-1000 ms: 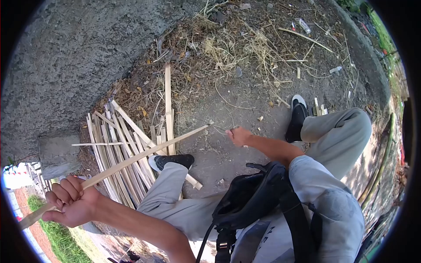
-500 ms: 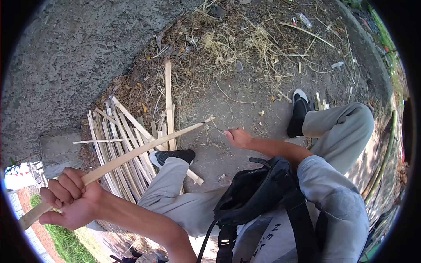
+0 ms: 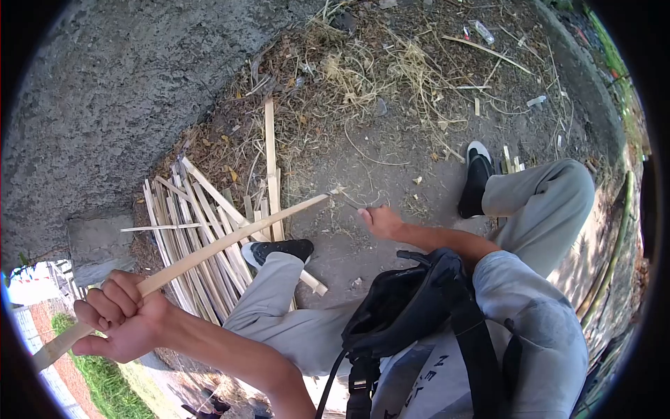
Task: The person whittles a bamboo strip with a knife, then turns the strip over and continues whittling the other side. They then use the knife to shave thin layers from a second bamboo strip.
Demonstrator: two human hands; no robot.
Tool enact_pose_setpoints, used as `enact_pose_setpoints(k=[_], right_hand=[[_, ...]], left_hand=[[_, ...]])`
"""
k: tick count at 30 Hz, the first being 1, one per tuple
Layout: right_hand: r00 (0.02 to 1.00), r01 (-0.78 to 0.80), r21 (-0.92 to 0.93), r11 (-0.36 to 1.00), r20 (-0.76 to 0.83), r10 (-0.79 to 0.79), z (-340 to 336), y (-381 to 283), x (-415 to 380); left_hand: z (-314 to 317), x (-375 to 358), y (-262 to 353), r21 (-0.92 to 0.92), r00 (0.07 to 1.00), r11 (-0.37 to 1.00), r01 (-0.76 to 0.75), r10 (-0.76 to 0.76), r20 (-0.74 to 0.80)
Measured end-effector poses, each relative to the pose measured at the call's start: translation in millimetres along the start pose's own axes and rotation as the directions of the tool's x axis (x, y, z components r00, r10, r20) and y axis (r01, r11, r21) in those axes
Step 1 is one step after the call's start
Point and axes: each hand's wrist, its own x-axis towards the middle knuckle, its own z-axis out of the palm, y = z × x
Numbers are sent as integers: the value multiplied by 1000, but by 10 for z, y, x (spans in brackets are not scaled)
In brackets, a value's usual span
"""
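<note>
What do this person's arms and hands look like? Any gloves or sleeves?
No gloves: the left hand and right hand are bare, and both forearms are uncovered with no sleeves showing. No watch, ring or bracelet is visible. Light grey trousers and black shoes are worn.

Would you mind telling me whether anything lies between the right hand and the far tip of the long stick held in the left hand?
Nothing visible does. The right hand sits just right of the stick's far tip, with only bare dirt ground and thin straw strands in the gap. The left hand grips the stick's near end, and the pile of sticks lies beneath its middle.
</note>
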Motion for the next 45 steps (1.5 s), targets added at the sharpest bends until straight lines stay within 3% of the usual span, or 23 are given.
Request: enact_pose_setpoints(k=[1,4,7,10,13,16,19,22,23,25,28,31,34,39,45], right_hand=[[998,52,22,998,-20,-52,-34,-92,-67],[980,-197,-29,980,-19,196,212,179,-35],[970,-238,-19,971,55,239,98,284,25],[987,-57,15,998,-150,58,204,152,-118],[987,-76,31,997,-139,80,227,25,-110],[935,-353,-19,935,22,354,45,70,-10],[953,-300,-49,953,16,301,-105,30,-104],[991,-127,-17,992,-52,126,-33,-74,-203],[986,-157,-31,987,-53,155,-12,-73,-188],[975,-220,-53,974,-43,218,105,-42,-189],[797,-578,2,816,218,564,-171,-57,-211],[908,-379,-201,903,106,405,-166,205,-169],[923,-334,-204,920,126,363,-173,276,-186],[913,-343,-236,909,142,382,-201,274,-217],[917,-325,-292,900,134,375,-223,285,-210]], left_hand=[[12,11,-4,13,1000,1000,-1,1,-2],[20,-11,-13,-37,1000,999,-8,9,23],[99,-19,-16,-68,997,997,-21,26,75],[171,-69,-16,-74,992,997,30,-20,128],[216,-88,-26,-94,984,995,40,-22,178],[155,-53,-49,-172,949,983,61,-5,314],[78,22,-69,-270,900,957,108,21,435],[39,36,-59,-330,863,932,151,39,503],[19,32,-50,-337,850,927,167,38,526],[-36,6,-34,-289,870,950,122,38,492],[-23,-54,20,-153,899,987,40,32,437],[2,-110,129,-100,893,995,29,19,449],[-76,-153,322,-112,912,993,28,20,410],[-214,-202,793,-162,945,983,-84,131,299],[-431,-269,1006,-197,965,974,-108,150,213]])
